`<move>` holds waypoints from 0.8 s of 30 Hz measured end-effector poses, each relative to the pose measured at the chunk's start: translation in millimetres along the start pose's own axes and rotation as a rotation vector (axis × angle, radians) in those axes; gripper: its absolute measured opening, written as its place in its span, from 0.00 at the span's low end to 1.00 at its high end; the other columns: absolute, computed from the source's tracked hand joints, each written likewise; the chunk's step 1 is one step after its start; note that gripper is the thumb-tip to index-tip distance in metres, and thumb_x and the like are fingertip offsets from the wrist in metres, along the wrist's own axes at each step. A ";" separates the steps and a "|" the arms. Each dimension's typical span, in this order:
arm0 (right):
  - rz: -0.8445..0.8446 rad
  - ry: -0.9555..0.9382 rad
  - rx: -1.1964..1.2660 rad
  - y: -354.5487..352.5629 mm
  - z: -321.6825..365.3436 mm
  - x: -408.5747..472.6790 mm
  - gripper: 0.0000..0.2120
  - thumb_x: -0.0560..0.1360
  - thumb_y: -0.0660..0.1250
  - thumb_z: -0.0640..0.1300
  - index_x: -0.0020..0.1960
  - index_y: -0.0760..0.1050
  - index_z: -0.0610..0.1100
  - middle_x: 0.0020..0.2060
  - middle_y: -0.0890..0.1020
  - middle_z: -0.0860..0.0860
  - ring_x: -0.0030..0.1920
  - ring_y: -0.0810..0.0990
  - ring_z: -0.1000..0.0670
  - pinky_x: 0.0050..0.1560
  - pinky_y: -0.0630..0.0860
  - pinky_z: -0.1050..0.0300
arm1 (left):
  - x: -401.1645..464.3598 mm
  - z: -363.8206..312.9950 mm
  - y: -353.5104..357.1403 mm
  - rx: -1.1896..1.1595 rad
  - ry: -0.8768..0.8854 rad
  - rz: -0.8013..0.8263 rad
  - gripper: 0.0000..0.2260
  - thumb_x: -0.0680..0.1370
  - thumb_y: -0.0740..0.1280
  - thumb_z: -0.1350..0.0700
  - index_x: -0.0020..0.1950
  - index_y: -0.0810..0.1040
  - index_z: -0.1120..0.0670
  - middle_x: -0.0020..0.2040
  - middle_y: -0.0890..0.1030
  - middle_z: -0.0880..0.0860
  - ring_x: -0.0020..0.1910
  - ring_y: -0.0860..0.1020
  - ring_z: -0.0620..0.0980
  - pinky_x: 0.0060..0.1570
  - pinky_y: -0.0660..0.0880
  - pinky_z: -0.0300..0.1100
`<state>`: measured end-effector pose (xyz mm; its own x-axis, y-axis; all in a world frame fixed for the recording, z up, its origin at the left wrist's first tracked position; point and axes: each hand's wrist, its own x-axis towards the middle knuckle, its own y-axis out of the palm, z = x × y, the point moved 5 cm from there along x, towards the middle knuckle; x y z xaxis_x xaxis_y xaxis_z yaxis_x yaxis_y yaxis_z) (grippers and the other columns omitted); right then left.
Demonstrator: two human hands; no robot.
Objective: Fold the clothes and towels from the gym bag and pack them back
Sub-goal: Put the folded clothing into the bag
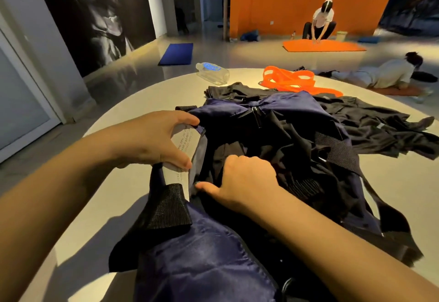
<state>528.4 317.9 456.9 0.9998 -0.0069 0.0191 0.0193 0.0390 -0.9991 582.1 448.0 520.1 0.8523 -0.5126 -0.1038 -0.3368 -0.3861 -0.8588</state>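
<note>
A navy gym bag with black webbing straps lies open on the round white table. My left hand grips the bag's left rim, thumb and fingers curled round the edge with a white printed label. My right hand is inside the opening, fingers curled into black clothing that fills the bag. More black clothes lie spread on the table to the right, and a dark folded piece sits behind the bag.
A plastic water bottle lies at the table's far edge. Orange straps lie beside it. On the floor are a blue mat and an orange mat; one person crouches there, another lies nearby.
</note>
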 end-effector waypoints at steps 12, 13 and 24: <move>-0.074 0.064 0.496 -8.8 -41.2 20.9 0.19 0.76 0.63 0.46 0.32 0.57 0.43 0.29 0.65 0.48 0.30 0.63 0.48 0.30 0.56 0.53 | -1.5 17.7 -9.2 -0.143 -0.030 0.028 0.36 0.68 0.77 0.60 0.72 0.66 0.45 0.68 0.70 0.43 0.62 0.70 0.42 0.47 0.68 0.27; -0.094 0.036 0.519 -11.6 -37.2 21.7 0.20 0.77 0.62 0.47 0.32 0.57 0.44 0.29 0.65 0.48 0.30 0.63 0.48 0.30 0.57 0.53 | 0.2 14.7 -10.0 -0.165 -0.031 0.032 0.36 0.67 0.77 0.60 0.71 0.67 0.44 0.68 0.70 0.43 0.62 0.71 0.43 0.47 0.68 0.26; 0.206 -0.192 0.146 12.3 -20.4 15.1 0.42 0.69 0.57 0.73 0.77 0.45 0.60 0.78 0.47 0.49 0.77 0.47 0.43 0.73 0.52 0.41 | 3.2 -8.8 -37.0 -0.117 -0.029 0.051 0.35 0.66 0.78 0.59 0.70 0.69 0.45 0.70 0.69 0.42 0.67 0.65 0.42 0.63 0.64 0.39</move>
<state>543.6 297.9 444.1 0.9654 0.2041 -0.1623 -0.1970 0.1628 -0.9668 593.7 453.9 555.9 0.8436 -0.5119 -0.1622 -0.4230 -0.4474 -0.7880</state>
